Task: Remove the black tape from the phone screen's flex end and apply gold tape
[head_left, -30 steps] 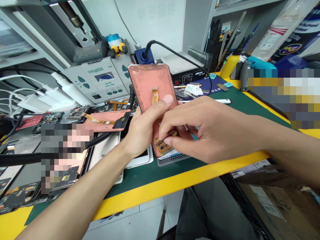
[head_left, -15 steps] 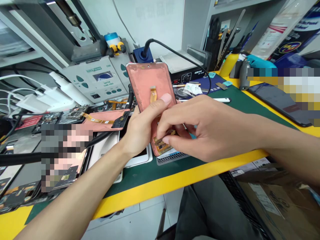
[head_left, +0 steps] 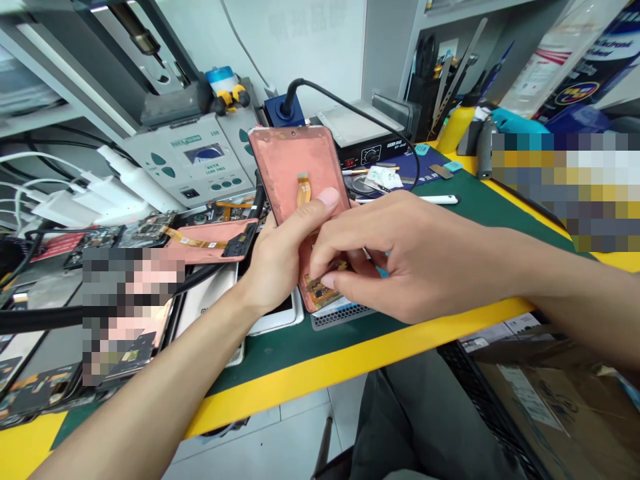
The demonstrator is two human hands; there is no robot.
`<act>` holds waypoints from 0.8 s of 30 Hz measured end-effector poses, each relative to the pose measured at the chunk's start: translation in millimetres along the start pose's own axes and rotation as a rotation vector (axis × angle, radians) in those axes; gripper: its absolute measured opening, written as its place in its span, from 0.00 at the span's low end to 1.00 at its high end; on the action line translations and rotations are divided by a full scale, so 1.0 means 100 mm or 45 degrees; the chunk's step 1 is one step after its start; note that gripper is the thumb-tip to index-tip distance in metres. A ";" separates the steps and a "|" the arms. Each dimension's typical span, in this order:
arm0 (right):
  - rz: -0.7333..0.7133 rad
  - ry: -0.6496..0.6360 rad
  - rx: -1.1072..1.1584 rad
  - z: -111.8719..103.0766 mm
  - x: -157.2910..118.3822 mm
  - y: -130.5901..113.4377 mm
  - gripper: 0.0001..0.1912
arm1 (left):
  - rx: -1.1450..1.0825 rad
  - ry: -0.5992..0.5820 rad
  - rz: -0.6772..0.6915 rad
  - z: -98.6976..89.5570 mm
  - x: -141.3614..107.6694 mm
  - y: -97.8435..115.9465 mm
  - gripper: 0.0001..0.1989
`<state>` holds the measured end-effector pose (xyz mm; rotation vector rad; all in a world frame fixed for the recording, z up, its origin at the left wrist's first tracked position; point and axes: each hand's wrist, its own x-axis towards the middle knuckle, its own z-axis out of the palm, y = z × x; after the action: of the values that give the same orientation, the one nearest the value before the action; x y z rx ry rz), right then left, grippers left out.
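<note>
We are cataloguing one rectangular copper-pink phone screen panel (head_left: 285,167), tilted at twelve o'clock, gripped steadily in our curled left hand (head_left: 285,267) while our right hand (head_left: 395,260) pinches its small gold-and-black flex board (head_left: 320,290) closely and gently.

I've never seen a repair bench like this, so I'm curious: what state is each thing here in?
Left hand: gripping the panel, fingers behind it.
Phone screen panel: copper-coloured back facing up, held tilted.
Right hand: pinching at the board.
Small circuit board: at the panel's lower end, under the fingertips.
Second copper-backed panel: lying down, ribbon cable stretched out.
Lead-free station display: lit.
</note>
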<state>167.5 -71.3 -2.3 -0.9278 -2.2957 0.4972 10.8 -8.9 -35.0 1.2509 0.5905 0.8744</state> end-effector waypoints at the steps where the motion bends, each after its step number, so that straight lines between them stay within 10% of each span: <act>1: -0.003 0.002 -0.003 0.00 0.00 0.00 0.13 | -0.003 -0.005 0.003 0.00 0.00 0.00 0.22; 24: 0.077 -0.019 -0.084 -0.01 0.00 -0.04 0.10 | -0.079 -0.108 0.042 0.04 0.01 0.03 0.26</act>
<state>165.6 -74.0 0.7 -1.0318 -2.3152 0.4575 13.8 -9.7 -30.8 1.2380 0.4735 0.8566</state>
